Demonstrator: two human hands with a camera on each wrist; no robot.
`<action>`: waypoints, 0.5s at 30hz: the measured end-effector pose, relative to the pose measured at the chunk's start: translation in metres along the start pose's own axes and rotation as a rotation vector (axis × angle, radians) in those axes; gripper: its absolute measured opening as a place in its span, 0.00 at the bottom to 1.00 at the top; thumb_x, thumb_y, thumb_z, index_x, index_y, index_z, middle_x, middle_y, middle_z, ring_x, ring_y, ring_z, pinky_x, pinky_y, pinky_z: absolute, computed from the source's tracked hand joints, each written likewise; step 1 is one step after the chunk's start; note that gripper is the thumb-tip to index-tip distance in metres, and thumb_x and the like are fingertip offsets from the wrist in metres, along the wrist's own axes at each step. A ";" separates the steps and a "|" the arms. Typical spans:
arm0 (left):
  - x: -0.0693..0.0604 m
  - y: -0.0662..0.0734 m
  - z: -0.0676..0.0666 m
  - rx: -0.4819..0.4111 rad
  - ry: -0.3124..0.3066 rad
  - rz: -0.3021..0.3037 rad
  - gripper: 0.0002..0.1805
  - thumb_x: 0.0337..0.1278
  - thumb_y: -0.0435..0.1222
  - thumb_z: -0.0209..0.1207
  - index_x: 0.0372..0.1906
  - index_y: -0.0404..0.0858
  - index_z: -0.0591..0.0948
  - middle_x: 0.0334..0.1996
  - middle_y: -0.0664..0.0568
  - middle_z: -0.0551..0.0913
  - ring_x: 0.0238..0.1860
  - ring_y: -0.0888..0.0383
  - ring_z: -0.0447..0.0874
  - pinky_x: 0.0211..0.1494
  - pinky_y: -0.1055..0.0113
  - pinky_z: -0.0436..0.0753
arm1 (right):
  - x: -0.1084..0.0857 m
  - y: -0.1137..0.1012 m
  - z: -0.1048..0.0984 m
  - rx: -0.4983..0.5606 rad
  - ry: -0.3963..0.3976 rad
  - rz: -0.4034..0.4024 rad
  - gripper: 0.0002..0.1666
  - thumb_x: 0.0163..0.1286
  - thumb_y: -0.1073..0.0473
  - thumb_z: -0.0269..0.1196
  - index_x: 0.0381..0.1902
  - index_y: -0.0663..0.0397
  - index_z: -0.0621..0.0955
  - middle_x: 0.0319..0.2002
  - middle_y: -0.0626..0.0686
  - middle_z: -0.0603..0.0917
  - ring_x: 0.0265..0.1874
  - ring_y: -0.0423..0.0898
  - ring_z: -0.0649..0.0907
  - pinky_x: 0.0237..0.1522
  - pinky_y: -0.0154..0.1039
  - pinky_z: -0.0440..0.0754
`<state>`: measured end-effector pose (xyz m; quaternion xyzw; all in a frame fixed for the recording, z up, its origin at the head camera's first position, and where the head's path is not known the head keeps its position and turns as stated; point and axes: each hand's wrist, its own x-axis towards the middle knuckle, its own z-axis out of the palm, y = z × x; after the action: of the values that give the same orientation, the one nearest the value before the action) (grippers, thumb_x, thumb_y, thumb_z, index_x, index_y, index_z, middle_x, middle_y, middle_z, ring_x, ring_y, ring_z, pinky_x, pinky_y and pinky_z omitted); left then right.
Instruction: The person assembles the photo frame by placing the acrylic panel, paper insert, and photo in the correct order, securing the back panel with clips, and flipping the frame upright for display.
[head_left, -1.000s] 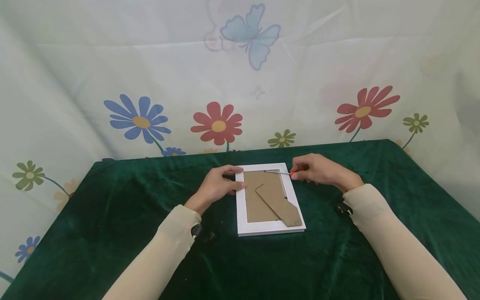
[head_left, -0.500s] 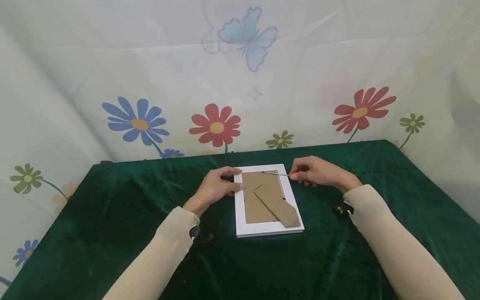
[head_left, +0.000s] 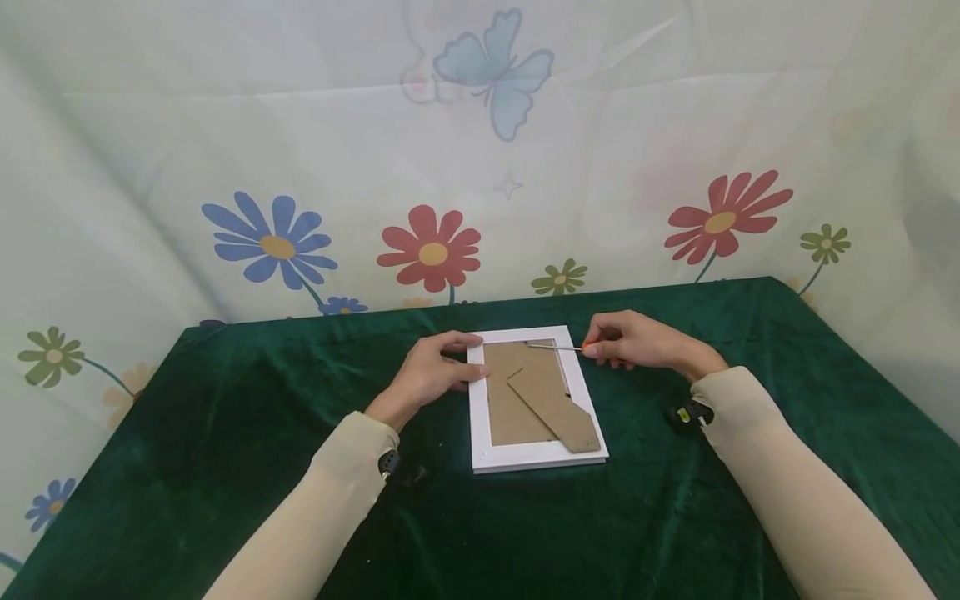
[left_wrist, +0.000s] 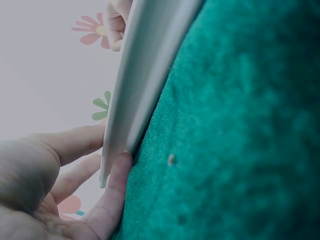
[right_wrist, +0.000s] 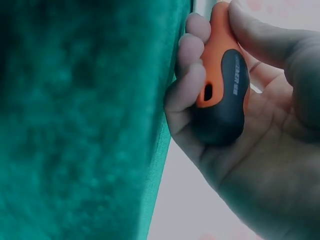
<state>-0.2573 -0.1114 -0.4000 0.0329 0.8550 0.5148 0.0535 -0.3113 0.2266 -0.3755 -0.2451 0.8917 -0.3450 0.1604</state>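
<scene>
As I view it remotely: one white picture frame (head_left: 517,456), flat on green cloth (head_left: 285,408), long axis running away from the person; left hand (head_left: 422,372) pinching its left edge; one screwdriver (right_wrist: 225,75), clamped in the right hand (head_left: 637,340), nearer the far right corner, shaft pointing leftward over the backing (head_left: 510,417).

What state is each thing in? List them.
Picture frame: lying back side up
Backing board: sitting in the frame's opening
Support leg: lying slantwise over the backing board
Orange-handled tool: gripped, extending over the frame
Left hand: holding the frame's left side
Right hand: curled round the tool's handle
Green cloth: spread, creased
</scene>
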 end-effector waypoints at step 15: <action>-0.001 0.001 0.001 0.000 0.003 0.004 0.31 0.60 0.39 0.77 0.68 0.44 0.82 0.59 0.43 0.82 0.44 0.49 0.91 0.52 0.55 0.90 | 0.003 0.001 0.003 0.029 0.024 0.001 0.10 0.79 0.56 0.66 0.49 0.58 0.81 0.39 0.54 0.84 0.37 0.52 0.83 0.44 0.44 0.86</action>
<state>-0.2567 -0.1099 -0.3991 0.0341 0.8551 0.5148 0.0512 -0.3125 0.2243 -0.3783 -0.2382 0.8886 -0.3607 0.1533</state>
